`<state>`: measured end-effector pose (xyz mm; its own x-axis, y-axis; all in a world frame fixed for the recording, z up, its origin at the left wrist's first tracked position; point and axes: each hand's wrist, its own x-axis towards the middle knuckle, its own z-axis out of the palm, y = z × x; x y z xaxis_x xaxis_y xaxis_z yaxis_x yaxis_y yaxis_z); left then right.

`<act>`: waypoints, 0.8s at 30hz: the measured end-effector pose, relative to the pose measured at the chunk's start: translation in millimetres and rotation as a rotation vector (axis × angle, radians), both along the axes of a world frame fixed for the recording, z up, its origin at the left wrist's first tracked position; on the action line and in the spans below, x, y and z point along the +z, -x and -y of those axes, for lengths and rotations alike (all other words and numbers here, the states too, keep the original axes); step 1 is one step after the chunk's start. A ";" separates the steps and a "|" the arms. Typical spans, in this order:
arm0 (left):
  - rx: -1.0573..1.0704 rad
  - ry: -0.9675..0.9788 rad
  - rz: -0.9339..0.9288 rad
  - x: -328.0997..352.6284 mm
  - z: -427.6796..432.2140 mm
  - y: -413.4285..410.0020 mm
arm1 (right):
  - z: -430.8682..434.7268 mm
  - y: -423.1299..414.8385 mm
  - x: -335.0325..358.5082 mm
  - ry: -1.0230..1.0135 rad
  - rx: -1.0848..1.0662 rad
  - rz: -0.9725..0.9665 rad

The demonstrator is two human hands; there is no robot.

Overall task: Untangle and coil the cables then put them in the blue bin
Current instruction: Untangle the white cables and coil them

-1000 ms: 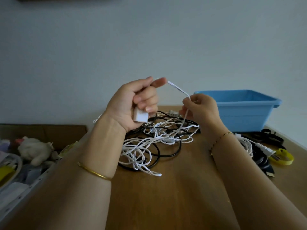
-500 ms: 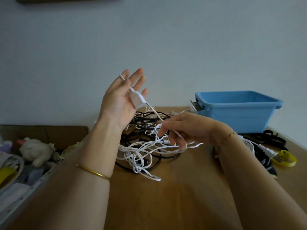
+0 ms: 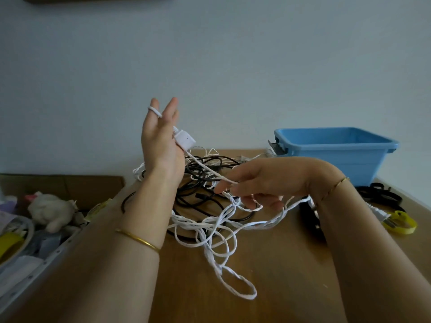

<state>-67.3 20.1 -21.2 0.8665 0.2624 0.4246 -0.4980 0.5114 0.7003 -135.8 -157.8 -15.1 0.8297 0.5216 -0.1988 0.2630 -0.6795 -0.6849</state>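
At the far left a grey tray [image 3: 50, 257] holds clutter, with a pale plush toy [image 3: 52, 210] on top of it and a sheet of brown cardboard [image 3: 63, 185] behind. Next to it starts the wooden table [image 3: 279, 276]. The left hand [image 3: 161, 141] is raised above the table's back edge with its fingers straight and pointing up. A turn of the white cable [image 3: 210, 224] rings one fingertip, and the cable's white plug [image 3: 185, 141] lies against the palm; whether the thumb pins it I cannot tell. A gold bangle [image 3: 137, 240] sits on that forearm. From the plug the white cable slants down to the right hand [image 3: 254, 180], which pinches it between thumb and forefinger, the other fingers curled with loose strands running through them. Below the hands the rest of the white cable sprawls in loops on the table, tangled over the black cables [image 3: 205, 173] that lie behind it near the wall. The blue bin [image 3: 338, 150] stands at the back right of the table, apart from the tangle. Just right of the right forearm lie more black cords [image 3: 377, 194] and a yellow loop [image 3: 401, 221].
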 end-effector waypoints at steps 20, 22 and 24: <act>-0.690 -0.686 -0.059 -4.6 18.5 36.6 | 2.7 -18.2 -3.4 -0.695 -0.535 0.751; -0.792 -0.669 -0.059 -1.7 12.4 37.2 | 1.5 -21.3 -7.5 -0.700 -0.567 0.744; -0.892 -0.667 -0.064 0.5 6.8 37.0 | -0.8 -23.6 -11.4 -0.684 -0.562 0.715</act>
<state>-104.3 13.3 -20.7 0.6564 -0.7286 0.1958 -0.0930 0.1794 0.9794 -112.2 -157.0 -26.5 0.7893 -0.1434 0.5971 0.5184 -0.3657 -0.7730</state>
